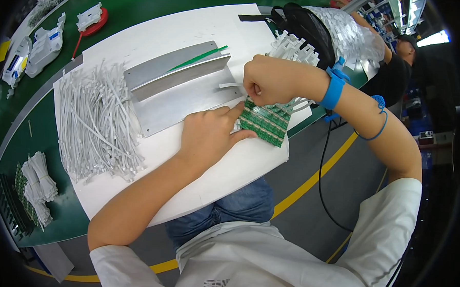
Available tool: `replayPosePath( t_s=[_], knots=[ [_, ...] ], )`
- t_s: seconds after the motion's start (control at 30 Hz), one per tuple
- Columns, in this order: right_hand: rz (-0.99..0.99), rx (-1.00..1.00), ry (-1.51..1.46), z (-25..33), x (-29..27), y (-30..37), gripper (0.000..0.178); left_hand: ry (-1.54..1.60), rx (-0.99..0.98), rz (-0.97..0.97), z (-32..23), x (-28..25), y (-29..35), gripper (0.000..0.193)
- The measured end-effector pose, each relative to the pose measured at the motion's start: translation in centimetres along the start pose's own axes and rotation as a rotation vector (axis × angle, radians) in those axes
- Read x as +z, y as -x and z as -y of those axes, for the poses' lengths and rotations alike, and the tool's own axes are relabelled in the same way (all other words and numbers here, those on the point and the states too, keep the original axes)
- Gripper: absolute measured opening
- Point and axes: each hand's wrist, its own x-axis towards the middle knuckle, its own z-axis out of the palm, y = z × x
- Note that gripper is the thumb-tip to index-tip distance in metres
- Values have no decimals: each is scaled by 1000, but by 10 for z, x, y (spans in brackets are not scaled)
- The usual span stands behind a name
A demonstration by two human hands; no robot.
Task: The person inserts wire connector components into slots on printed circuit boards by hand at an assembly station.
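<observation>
A green circuit board panel [266,125] with rows of small boards lies near the right edge of the white work sheet [197,185]. My left hand [207,135] grips its left edge, index finger and thumb against it. Above the panel's top edge, my right hand [274,81] is closed in a pinch; what its fingertips hold is hidden. A short white strip [229,85] shows just left of that hand, and pale cables come out under its wrist. Beside my hands is a bent metal plate [175,102], with a thin green strip [198,59] across its back part.
A large pile of white cables [97,122] spreads on the left. Bundled cables [39,181] and green boards [26,193] lie at the far left. White connectors [294,48], a black bag [309,29] and a clear plastic bag [347,33] sit back right, near another person [397,68].
</observation>
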Motion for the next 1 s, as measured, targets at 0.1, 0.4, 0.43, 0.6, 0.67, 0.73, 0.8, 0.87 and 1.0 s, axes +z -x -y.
replayPosePath(
  t_s=[0.1,0.4,0.43,0.6,0.67,0.73,0.8,0.87,1.0],
  knots=[
    [-24,-8,33,-4,7,5,8,-2,6,-4,-4,3,0,65],
    [-242,-7,-20,-25,47,31,9,-22,-37,-8,-12,37,5,62],
    [-241,-4,-26,-29,52,33,9,-20,-36,-2,-13,43,5,62],
    [-265,-10,41,-46,67,33,7,-28,-46,-36,-15,67,2,61],
    [-272,-19,58,-52,71,31,7,-37,-34,-26,-16,74,1,62],
    [-193,87,86,-55,71,27,7,-45,-23,-18,-16,82,-1,63],
    [-152,77,120,-52,68,23,6,-67,-31,-17,-17,88,-3,62],
    [-72,136,202,-46,68,19,6,-71,-39,-11,-15,94,-2,62],
    [-122,74,205,-62,83,16,7,-77,-34,-9,-10,100,-3,62]
  ],
)
